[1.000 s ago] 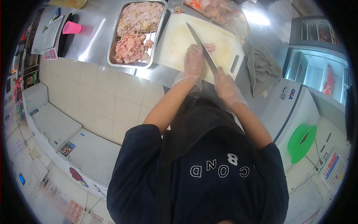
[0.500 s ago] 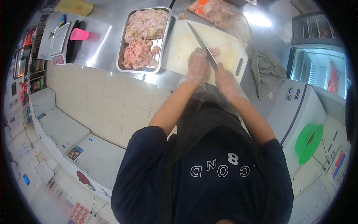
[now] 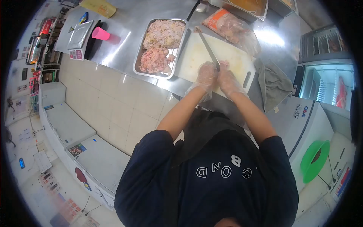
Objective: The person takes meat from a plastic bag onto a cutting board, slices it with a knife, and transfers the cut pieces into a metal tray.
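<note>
A long knife [image 3: 207, 46] points away from me over the white cutting board [image 3: 191, 56], its handle end hidden between my hands. My right hand [image 3: 229, 81], in a clear plastic glove, is closed round the handle. Just beyond its fingers lies a small piece of pink raw meat [image 3: 224, 63]. My left hand [image 3: 206, 75], also gloved, is beside the blade on the left with its fingers curled; what they hold, if anything, is hidden. Left of the board, a metal tray [image 3: 135, 64] contains pale meat pieces [image 3: 164, 34] and pinker cut meat [image 3: 154, 60].
Behind the board lies a plastic bag of raw meat [image 3: 230, 28]. A grey cloth [image 3: 274, 81] hangs at the right. A pink cup [image 3: 100, 34] and a scale [image 3: 77, 39] stand left. Metal pans [image 3: 261, 16] are at the back, and a lit fridge [image 3: 327, 83] stands right.
My hands have come together, the right moving toward the left with the knife. My view has shifted, so the table appears lower and farther right.
</note>
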A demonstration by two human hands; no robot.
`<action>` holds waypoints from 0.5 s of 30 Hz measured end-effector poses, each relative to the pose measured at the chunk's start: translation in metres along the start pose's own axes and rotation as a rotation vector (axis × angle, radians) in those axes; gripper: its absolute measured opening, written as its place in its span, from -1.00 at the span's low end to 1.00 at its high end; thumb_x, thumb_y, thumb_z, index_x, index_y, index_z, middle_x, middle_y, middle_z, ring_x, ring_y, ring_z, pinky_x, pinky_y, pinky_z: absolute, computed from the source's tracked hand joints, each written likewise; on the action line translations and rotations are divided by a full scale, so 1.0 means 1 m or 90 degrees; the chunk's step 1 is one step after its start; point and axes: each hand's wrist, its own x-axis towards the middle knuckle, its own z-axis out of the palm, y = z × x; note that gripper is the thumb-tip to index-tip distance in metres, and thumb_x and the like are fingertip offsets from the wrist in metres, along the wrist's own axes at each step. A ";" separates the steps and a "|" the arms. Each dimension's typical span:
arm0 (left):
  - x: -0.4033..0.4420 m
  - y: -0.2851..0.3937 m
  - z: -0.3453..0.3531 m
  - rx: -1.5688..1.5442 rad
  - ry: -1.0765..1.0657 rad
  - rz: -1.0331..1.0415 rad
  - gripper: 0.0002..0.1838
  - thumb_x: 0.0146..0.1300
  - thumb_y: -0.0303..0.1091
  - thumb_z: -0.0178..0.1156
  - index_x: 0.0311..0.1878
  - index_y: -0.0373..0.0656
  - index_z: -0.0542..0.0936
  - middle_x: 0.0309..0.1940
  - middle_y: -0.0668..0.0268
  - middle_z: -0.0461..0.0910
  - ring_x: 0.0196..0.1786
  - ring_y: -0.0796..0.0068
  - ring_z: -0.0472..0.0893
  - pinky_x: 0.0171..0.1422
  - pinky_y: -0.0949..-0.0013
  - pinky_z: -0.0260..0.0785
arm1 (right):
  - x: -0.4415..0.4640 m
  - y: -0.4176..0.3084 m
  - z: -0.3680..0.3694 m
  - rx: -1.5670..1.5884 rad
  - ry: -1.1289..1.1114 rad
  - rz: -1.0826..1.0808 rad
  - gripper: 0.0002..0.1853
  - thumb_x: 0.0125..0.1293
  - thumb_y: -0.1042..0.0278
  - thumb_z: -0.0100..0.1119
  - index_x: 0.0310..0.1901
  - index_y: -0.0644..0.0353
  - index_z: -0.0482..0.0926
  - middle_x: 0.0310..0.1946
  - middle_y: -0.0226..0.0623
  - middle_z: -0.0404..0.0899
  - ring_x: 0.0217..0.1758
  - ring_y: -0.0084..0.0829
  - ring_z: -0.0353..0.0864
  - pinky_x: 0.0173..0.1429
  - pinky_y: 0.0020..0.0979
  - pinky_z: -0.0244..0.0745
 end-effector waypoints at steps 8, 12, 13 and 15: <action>-0.030 -0.048 -0.127 -0.094 0.293 -0.226 -0.68 0.48 -0.15 0.19 -0.11 -0.24 0.71 -0.18 0.03 0.73 -0.05 0.06 0.67 0.11 0.03 0.47 | -0.039 -0.005 -0.034 0.015 -0.182 0.191 -0.69 0.55 0.32 -0.10 0.20 0.30 0.34 -0.01 0.42 0.62 0.18 0.33 0.61 0.30 0.15 0.50; -0.047 -0.059 -0.190 0.022 0.282 -0.303 -0.66 0.34 -0.14 0.25 -0.21 -0.29 0.72 -0.36 0.06 0.73 -0.26 0.02 0.72 -0.14 0.04 0.50 | -0.081 0.021 -0.042 0.076 -0.185 0.148 -0.69 0.60 0.23 -0.11 0.18 0.27 0.34 -0.12 0.37 0.64 0.08 0.34 0.64 0.19 0.20 0.49; -0.052 -0.071 -0.185 0.100 0.386 -0.175 -0.69 0.34 -0.17 0.24 -0.20 -0.27 0.73 -0.33 0.06 0.74 -0.23 0.03 0.73 -0.11 0.05 0.53 | -0.088 0.023 -0.045 0.103 -0.183 0.132 -0.68 0.62 0.20 -0.11 0.17 0.27 0.34 -0.17 0.34 0.65 0.02 0.35 0.65 0.13 0.22 0.49; -0.050 -0.079 -0.173 0.173 0.482 -0.041 -0.72 0.35 -0.19 0.23 -0.18 -0.24 0.74 -0.30 0.07 0.75 -0.21 0.04 0.75 -0.09 0.07 0.55 | -0.105 0.019 -0.054 0.134 -0.149 0.156 -0.68 0.62 0.18 -0.09 0.16 0.27 0.35 -0.22 0.29 0.65 -0.03 0.32 0.66 0.10 0.21 0.49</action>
